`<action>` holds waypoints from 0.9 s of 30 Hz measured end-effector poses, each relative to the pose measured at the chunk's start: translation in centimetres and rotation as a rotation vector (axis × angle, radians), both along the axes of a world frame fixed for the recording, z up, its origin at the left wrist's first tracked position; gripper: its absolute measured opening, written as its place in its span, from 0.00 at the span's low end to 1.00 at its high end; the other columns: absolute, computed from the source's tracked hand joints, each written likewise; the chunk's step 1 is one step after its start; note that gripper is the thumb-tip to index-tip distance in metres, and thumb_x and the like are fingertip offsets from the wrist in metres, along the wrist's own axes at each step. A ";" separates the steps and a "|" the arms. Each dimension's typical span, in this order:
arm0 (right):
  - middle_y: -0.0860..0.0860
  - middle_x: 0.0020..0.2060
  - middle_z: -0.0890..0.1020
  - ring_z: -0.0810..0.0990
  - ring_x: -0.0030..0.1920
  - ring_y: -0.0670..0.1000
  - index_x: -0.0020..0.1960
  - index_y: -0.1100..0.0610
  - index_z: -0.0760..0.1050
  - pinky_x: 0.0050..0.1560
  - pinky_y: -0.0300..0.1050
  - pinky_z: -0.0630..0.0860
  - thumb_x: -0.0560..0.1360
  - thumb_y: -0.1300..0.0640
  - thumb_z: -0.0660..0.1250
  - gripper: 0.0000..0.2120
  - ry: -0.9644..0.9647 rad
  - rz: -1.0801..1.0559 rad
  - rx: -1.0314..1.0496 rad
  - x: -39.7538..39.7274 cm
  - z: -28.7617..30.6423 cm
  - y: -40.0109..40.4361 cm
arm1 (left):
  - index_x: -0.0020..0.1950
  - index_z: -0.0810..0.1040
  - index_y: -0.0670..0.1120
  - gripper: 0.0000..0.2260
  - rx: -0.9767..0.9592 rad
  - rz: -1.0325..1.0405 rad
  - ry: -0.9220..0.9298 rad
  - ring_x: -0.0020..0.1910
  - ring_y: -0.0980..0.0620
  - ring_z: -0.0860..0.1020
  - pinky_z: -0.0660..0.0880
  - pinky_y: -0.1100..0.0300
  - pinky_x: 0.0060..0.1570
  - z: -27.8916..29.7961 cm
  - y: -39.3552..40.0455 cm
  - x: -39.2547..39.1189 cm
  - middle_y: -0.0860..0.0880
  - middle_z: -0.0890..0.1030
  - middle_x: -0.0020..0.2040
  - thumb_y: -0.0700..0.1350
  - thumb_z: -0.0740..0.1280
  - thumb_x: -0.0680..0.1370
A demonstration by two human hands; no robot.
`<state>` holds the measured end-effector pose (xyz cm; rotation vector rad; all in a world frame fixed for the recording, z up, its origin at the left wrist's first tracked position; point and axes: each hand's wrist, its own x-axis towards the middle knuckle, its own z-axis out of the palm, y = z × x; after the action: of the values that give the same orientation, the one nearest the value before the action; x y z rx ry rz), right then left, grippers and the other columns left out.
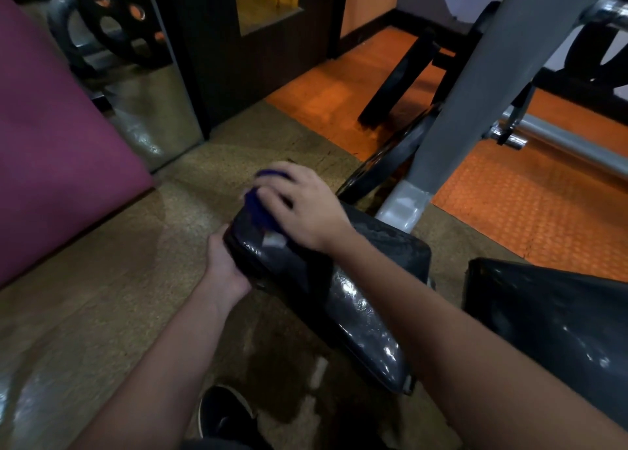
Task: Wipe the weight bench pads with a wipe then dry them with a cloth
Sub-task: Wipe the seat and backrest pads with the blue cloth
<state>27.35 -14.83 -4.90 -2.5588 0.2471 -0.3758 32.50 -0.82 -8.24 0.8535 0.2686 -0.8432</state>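
A black, shiny bench pad [356, 307] runs from the lower middle up toward the centre of the head view. My right hand [302, 205] presses a purple cloth [258, 201] onto the pad's far end; the cloth is blurred and mostly hidden under my fingers. My left hand [224, 266] grips the left side of that same end of the pad. A second black pad [550, 317] lies to the right, apart from the first. A small pale patch [273, 242] shows on the pad just below my right hand.
A grey machine frame [475, 103] rises at the right with a black weight plate [380, 164] leaning at its base. A maroon mat [57, 137] stands at the left. A mirror [136, 69] and dark door are behind. My shoe [224, 415] is on the speckled floor.
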 end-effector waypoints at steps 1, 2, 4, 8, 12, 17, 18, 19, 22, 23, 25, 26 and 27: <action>0.47 0.63 0.79 0.77 0.64 0.51 0.68 0.41 0.77 0.64 0.53 0.73 0.85 0.39 0.52 0.20 0.038 -0.103 0.074 0.0 -0.2 -1.2 | 0.39 0.87 0.45 0.20 0.014 -0.008 0.014 0.39 0.46 0.85 0.81 0.58 0.45 -0.2 -0.3 0.0 0.44 0.85 0.43 0.48 0.57 0.78; 0.46 0.59 0.81 0.79 0.60 0.50 0.67 0.41 0.76 0.57 0.50 0.74 0.85 0.38 0.50 0.20 0.075 -0.183 0.136 -0.4 -0.7 -2.2 | 0.40 0.87 0.45 0.21 0.052 -0.017 0.014 0.39 0.46 0.85 0.80 0.57 0.47 0.0 -0.3 0.0 0.44 0.85 0.43 0.48 0.56 0.80; 0.44 0.51 0.81 0.79 0.54 0.48 0.65 0.42 0.77 0.50 0.46 0.71 0.85 0.39 0.50 0.20 0.072 -0.270 0.169 -2.7 -1.6 -3.1 | 0.43 0.84 0.46 0.18 0.110 -0.017 0.008 0.40 0.45 0.83 0.76 0.56 0.49 -0.4 -0.2 0.2 0.44 0.83 0.43 0.49 0.56 0.80; 0.41 0.63 0.79 0.74 0.64 0.43 0.72 0.40 0.73 0.65 0.47 0.70 0.85 0.39 0.51 0.21 -0.032 -0.457 0.125 -9.3 -4.9 -3.9 | 0.43 0.79 0.46 0.12 0.089 0.005 0.009 0.38 0.48 0.79 0.74 0.57 0.45 -0.7 -0.2 0.2 0.45 0.78 0.40 0.47 0.57 0.79; 0.45 0.72 0.74 0.67 0.74 0.50 0.73 0.40 0.74 0.76 0.54 0.62 0.84 0.38 0.53 0.22 -0.010 -0.693 0.161 -13.6 -7.2 -4.8 | 0.44 0.81 0.47 0.13 0.102 -0.019 0.006 0.39 0.47 0.80 0.75 0.56 0.47 -0.8 -0.1 0.3 0.46 0.80 0.41 0.48 0.58 0.78; 0.53 0.65 0.79 0.72 0.66 0.59 0.64 0.44 0.79 0.64 0.53 0.65 0.78 0.34 0.48 0.28 0.324 -0.936 0.211 -11.8 -6.8 -8.2 | 0.44 0.81 0.47 0.14 0.118 -0.013 0.017 0.38 0.48 0.81 0.76 0.58 0.46 -0.9 0.0 0.3 0.46 0.81 0.40 0.48 0.57 0.79; 0.54 0.62 0.80 0.74 0.64 0.60 0.62 0.46 0.80 0.62 0.52 0.68 0.78 0.34 0.48 0.28 0.413 -0.948 0.228 -10.4 -5.9 -8.8 | 0.43 0.81 0.47 0.15 0.120 -0.013 0.019 0.37 0.48 0.81 0.76 0.58 0.45 -0.9 -0.1 0.2 0.46 0.81 0.40 0.49 0.57 0.80; 0.55 0.59 0.81 0.75 0.62 0.59 0.60 0.48 0.81 0.60 0.51 0.71 0.79 0.36 0.50 0.27 0.490 -0.922 0.258 -8.7 -4.8 -8.9 | 0.43 0.81 0.47 0.15 0.119 -0.013 0.020 0.36 0.48 0.82 0.76 0.58 0.45 -0.8 -0.1 0.2 0.46 0.82 0.39 0.49 0.56 0.80; 0.55 0.55 0.81 0.77 0.52 0.58 0.55 0.53 0.79 0.46 0.46 0.70 0.80 0.37 0.52 0.25 0.570 -0.656 0.250 -2.3 -1.5 -6.8 | 0.43 0.80 0.47 0.15 0.118 0.007 0.032 0.34 0.49 0.81 0.76 0.59 0.43 -0.7 -0.3 0.2 0.47 0.81 0.37 0.48 0.56 0.80; 0.55 0.52 0.81 0.77 0.50 0.57 0.54 0.54 0.79 0.44 0.46 0.69 0.81 0.37 0.51 0.25 0.533 -0.579 0.229 -0.2 -0.7 -5.4 | 0.43 0.80 0.47 0.14 0.117 0.014 0.027 0.35 0.49 0.80 0.75 0.58 0.44 -0.7 -0.4 0.2 0.47 0.80 0.37 0.48 0.56 0.80; 0.53 0.47 0.81 0.77 0.47 0.55 0.55 0.51 0.79 0.46 0.47 0.71 0.83 0.37 0.50 0.25 0.436 -0.453 0.222 2.4 1.0 -2.6 | 0.44 0.80 0.47 0.14 0.124 0.009 0.013 0.37 0.49 0.80 0.75 0.57 0.46 -0.8 -0.4 0.2 0.47 0.81 0.39 0.48 0.56 0.80; 0.51 0.48 0.81 0.76 0.47 0.53 0.58 0.49 0.80 0.47 0.47 0.71 0.83 0.36 0.49 0.26 0.386 -0.412 0.220 3.0 1.5 -1.6 | 0.44 0.80 0.47 0.15 0.131 0.004 0.006 0.37 0.49 0.81 0.75 0.57 0.46 -0.9 -0.4 0.2 0.47 0.81 0.39 0.48 0.56 0.80; 0.50 0.49 0.82 0.75 0.47 0.52 0.61 0.46 0.80 0.48 0.48 0.72 0.82 0.34 0.49 0.27 0.337 -0.395 0.222 3.1 1.9 -0.9 | 0.44 0.81 0.47 0.15 0.129 0.000 0.007 0.36 0.49 0.81 0.76 0.57 0.45 -0.9 -0.3 0.2 0.47 0.82 0.39 0.48 0.56 0.80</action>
<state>30.45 -15.76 -3.03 -2.3325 0.8756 -0.0482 32.70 -1.14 -9.12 0.9712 0.3315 -0.8355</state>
